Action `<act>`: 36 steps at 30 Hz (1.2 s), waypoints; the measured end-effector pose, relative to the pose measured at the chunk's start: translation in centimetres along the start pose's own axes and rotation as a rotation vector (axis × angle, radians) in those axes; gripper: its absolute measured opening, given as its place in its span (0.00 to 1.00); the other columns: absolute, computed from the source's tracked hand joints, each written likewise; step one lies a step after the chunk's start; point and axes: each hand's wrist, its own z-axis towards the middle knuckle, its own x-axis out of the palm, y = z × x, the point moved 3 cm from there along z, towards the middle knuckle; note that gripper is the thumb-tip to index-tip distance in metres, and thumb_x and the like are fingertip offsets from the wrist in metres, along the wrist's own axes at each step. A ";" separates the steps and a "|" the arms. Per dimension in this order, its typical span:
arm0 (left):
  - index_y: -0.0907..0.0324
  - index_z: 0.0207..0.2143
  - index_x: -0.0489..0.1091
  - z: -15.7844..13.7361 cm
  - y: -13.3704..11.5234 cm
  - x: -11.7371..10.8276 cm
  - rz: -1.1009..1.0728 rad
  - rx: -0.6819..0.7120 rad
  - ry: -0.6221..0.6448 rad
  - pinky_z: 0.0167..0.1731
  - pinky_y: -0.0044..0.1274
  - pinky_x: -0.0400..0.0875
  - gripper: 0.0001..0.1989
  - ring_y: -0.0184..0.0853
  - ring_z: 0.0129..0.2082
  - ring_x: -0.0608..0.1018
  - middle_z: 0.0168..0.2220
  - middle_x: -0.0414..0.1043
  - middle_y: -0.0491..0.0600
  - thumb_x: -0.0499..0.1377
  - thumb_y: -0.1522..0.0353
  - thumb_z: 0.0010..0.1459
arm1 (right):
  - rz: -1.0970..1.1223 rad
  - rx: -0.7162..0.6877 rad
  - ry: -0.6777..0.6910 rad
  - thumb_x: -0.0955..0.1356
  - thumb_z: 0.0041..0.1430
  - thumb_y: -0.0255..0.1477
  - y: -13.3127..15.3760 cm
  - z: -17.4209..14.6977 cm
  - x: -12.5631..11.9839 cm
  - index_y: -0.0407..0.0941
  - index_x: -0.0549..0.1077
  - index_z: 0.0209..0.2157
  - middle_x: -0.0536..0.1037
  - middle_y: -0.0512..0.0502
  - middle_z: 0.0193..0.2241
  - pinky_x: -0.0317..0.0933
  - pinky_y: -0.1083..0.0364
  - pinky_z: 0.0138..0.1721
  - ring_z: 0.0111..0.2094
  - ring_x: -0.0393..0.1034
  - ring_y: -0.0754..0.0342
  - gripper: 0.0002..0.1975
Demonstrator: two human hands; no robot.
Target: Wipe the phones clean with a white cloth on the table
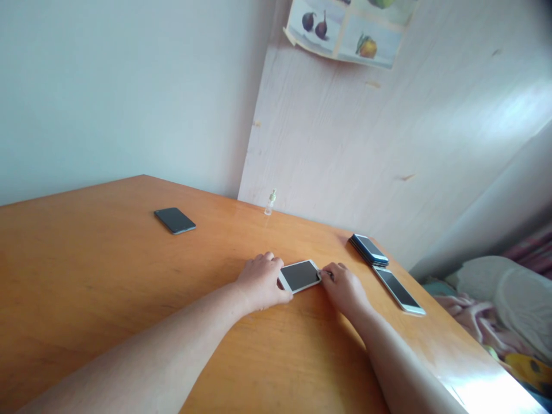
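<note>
A white smartphone (301, 276) with a dark screen lies face up on the wooden table (107, 276). My left hand (262, 282) grips its left end, thumb at the near edge and fingers at the far edge. At the phone's right end, my right hand (345, 287) has its fingers pinched together. A small dark bit shows at those fingertips, against the screen's end; what it is I cannot make out.
To the right lie a stack of phones (369, 249) and another white phone (400, 291). A dark phone (175, 220) lies at the far left. A small clear pump bottle (269, 203) stands near the wall. Bedding (495, 305) is beyond the table's right edge.
</note>
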 end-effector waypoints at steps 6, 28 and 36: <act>0.55 0.38 0.71 -0.2 0.0 -0.2 -0.001 0.000 -0.012 0.38 0.31 0.68 0.23 0.45 0.41 0.74 0.40 0.69 0.52 0.62 0.51 0.43 | 0.243 -0.393 0.170 0.64 0.61 0.29 6.2 -2.9 1.0 0.49 0.77 0.38 0.74 0.46 0.39 0.60 0.58 0.41 0.40 0.69 0.54 0.09; 0.58 0.48 0.62 -0.2 -0.4 0.5 -0.046 0.018 -0.027 0.44 0.32 0.67 0.32 0.46 0.45 0.73 0.46 0.70 0.55 0.63 0.57 0.41 | -0.054 0.027 0.007 0.64 0.62 0.35 0.9 0.4 0.3 0.48 0.78 0.37 0.75 0.46 0.35 0.57 0.56 0.34 0.35 0.69 0.52 0.11; 0.59 0.50 0.61 -0.4 -0.7 0.5 -0.077 0.024 -0.024 0.45 0.33 0.68 0.32 0.47 0.47 0.74 0.47 0.71 0.56 0.63 0.59 0.42 | 0.098 -0.299 0.158 0.62 0.64 0.34 5.9 -1.8 1.1 0.50 0.77 0.38 0.76 0.49 0.36 0.58 0.58 0.39 0.39 0.70 0.55 0.11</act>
